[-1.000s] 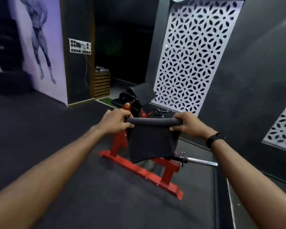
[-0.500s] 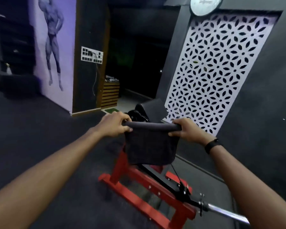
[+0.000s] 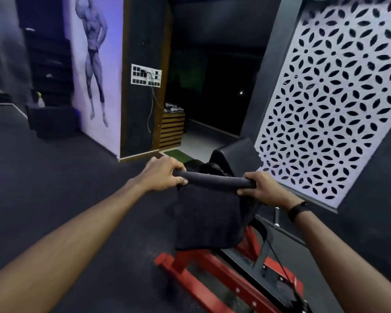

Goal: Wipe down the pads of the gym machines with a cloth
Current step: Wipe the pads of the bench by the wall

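2 hands held the dark cloth (image 3: 209,213) stretched out in front of the person: the left hand (image 3: 161,175) and right hand (image 3: 259,188) each curled round an end of its rolled top edge. That roll ran left to right, nearly level, with the rest hanging down above the red-framed machine (image 3: 215,279). Doing this step well likely meant keeping the cloth taut until it reached the black pad (image 3: 234,154) just behind.
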